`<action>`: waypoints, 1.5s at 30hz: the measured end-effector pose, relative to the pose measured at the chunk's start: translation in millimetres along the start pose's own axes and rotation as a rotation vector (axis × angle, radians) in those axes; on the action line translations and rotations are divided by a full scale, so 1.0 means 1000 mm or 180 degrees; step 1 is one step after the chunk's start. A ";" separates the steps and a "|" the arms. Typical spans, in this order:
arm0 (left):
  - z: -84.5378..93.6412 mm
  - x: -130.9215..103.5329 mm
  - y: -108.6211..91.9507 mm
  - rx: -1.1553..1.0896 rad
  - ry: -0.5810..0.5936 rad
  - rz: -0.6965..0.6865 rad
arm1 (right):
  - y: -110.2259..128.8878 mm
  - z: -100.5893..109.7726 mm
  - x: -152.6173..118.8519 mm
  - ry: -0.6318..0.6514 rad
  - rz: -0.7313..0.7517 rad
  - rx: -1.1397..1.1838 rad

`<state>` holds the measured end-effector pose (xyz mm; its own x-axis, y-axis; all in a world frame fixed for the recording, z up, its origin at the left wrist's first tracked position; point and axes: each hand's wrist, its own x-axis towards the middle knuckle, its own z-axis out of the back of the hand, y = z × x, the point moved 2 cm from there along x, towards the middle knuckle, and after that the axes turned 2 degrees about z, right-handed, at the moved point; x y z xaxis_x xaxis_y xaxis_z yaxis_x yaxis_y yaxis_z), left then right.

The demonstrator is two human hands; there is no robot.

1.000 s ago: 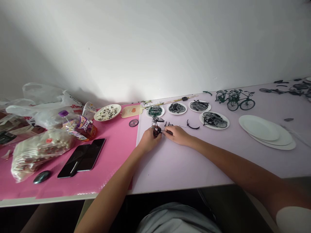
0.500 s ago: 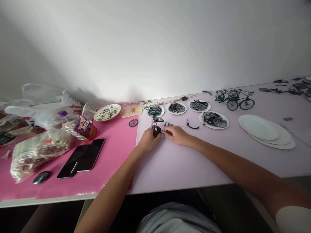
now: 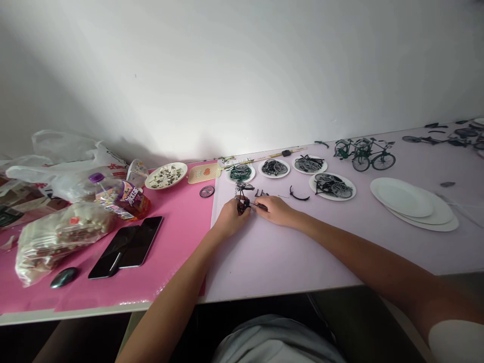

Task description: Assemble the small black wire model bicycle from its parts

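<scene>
My left hand [image 3: 231, 218] is closed around a small dark model bicycle part [image 3: 243, 203], with a spoked wheel [image 3: 245, 186] sticking out beyond the fingers. Pinched in my right hand [image 3: 275, 209] is a thin dark tool [image 3: 260, 205] whose tip points at the part in my left hand. Small black pieces [image 3: 261, 193] and a curved black piece [image 3: 299, 194] lie just beyond my right hand. A loose wheel [image 3: 206, 191] rests on the pink mat, left of my hands. Fingers hide much of the held part.
Small plates of dark bicycle parts [image 3: 274, 168] line the back, beside assembled green bicycles [image 3: 373, 155]. Stacked white plates [image 3: 446, 214] lie right. On the left are a bowl [image 3: 166, 176], a bottle [image 3: 123, 199], two phones [image 3: 141, 242], a mouse [image 3: 64, 277] and a filled plastic bag [image 3: 56, 239].
</scene>
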<state>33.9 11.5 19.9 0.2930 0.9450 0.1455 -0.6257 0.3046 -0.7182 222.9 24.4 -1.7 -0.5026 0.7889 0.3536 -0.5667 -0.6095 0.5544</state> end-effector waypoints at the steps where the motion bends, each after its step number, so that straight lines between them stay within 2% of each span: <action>1: 0.000 0.000 0.000 -0.0001 0.0002 -0.0005 | 0.000 0.000 0.000 0.0003 0.0004 0.0001; 45: -0.001 0.000 0.004 0.0052 -0.0011 -0.0071 | 0.002 0.001 0.000 0.0035 0.0023 -0.0004</action>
<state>32.3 12.9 16.4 0.3046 0.9383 0.1638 -0.6308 0.3275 -0.7035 222.3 23.4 0.3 -0.5139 0.7836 0.3491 -0.5638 -0.6152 0.5510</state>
